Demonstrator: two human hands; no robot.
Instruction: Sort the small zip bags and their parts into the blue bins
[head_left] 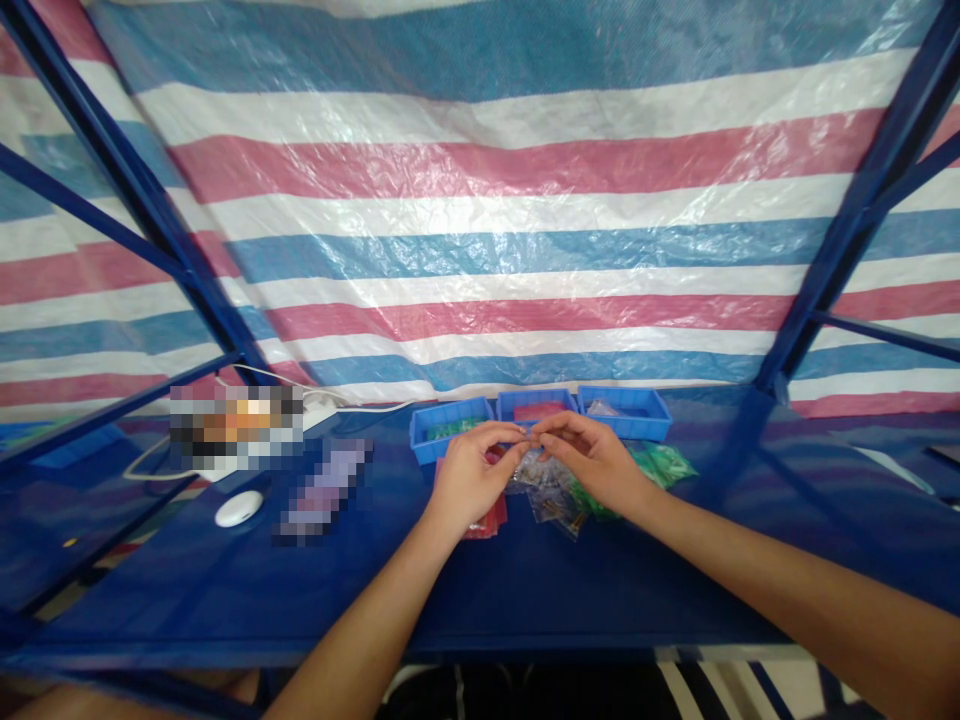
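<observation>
Both my hands meet over the blue table, fingertips almost touching. My left hand (471, 472) is closed in a pinch, and so is my right hand (596, 460); whatever small thing lies between the fingertips is too small to make out. Below them lie clear plastic bags (553, 503) with small contents. Red packets (489, 524) sit partly hidden under my left hand, and green packets (667, 462) lie beside and under my right. Behind stand three blue bins: the left bin (429, 451) holds green pieces, the middle bin (510, 399) something red, the right bin (651, 431) a clear bag.
On the left of the table (360, 600) are a white rounded object (238, 508), a pixelated flat item (326, 490) and white cables (375, 408). Blue metal posts (840, 230) rise at both sides. A striped plastic sheet (487, 240) hangs behind.
</observation>
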